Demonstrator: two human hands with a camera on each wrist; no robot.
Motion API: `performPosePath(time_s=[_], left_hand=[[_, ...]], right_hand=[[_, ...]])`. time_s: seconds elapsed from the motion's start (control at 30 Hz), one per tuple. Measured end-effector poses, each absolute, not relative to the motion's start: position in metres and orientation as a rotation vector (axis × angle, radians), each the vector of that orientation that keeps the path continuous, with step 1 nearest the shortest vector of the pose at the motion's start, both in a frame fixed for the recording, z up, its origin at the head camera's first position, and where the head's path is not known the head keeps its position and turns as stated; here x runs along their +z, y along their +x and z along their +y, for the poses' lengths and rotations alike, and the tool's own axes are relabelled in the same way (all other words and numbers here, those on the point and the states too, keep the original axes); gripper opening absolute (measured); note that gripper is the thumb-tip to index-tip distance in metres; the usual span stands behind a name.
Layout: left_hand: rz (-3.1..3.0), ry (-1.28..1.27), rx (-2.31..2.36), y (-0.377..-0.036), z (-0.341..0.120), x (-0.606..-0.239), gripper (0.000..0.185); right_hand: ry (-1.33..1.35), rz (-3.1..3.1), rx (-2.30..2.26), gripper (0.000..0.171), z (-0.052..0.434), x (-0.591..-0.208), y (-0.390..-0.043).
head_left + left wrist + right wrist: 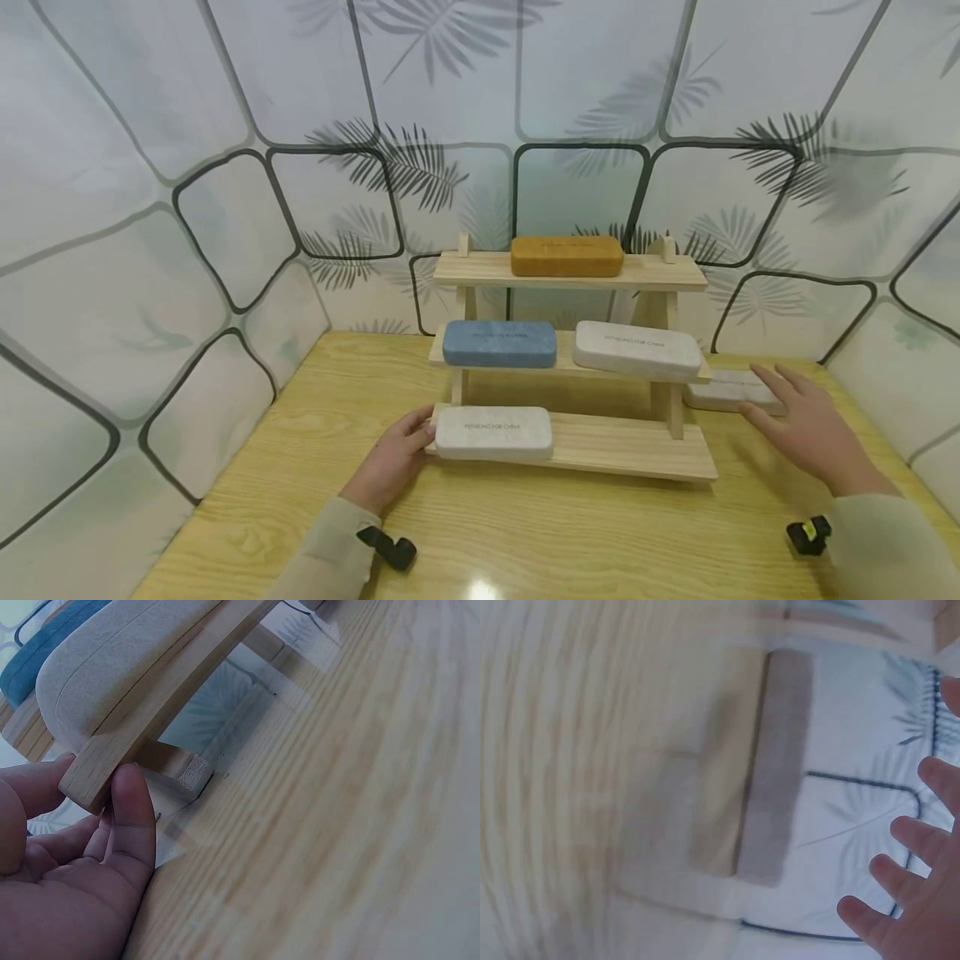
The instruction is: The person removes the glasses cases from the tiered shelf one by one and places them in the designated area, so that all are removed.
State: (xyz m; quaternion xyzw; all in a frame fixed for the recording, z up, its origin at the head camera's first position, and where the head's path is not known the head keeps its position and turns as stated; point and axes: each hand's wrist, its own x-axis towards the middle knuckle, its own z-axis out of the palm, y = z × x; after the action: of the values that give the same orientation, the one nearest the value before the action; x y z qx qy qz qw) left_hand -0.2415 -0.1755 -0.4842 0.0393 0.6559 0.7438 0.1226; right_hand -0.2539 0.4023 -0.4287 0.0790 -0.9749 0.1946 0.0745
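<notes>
My left hand pinches the left end of the bottom board of a three-tier wooden display rack. In the left wrist view, the thumb and fingers grip that board's end, right below a pale glasses case. This same white glasses case lies on the bottom tier at the left. My right hand is spread, fingers apart, beside another white glasses case on the table behind the rack's right end. In the right wrist view, the fingers hold nothing and stand apart from that case.
The middle tier carries a blue glasses case at left and a white one at right. An orange-brown case sits on the top tier. A patterned curtain encloses the wooden table behind and at both sides.
</notes>
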Motion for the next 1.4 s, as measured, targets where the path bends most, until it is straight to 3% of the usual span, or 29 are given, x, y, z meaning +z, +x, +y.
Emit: performPosePath(time_s=[0.6,1.4], left_hand=[[1.908,0.116,2.165,-0.242,-0.177,-0.485,0.053],[1.928,0.092,2.166,-0.239,-0.175,-0.482,0.054]], right_hand=[[0.485,-2.647,0.623,0.079,0.32,-0.38,-0.201],[0.809,-2.545,0.531,0.078,0.217,-0.398,-0.188]])
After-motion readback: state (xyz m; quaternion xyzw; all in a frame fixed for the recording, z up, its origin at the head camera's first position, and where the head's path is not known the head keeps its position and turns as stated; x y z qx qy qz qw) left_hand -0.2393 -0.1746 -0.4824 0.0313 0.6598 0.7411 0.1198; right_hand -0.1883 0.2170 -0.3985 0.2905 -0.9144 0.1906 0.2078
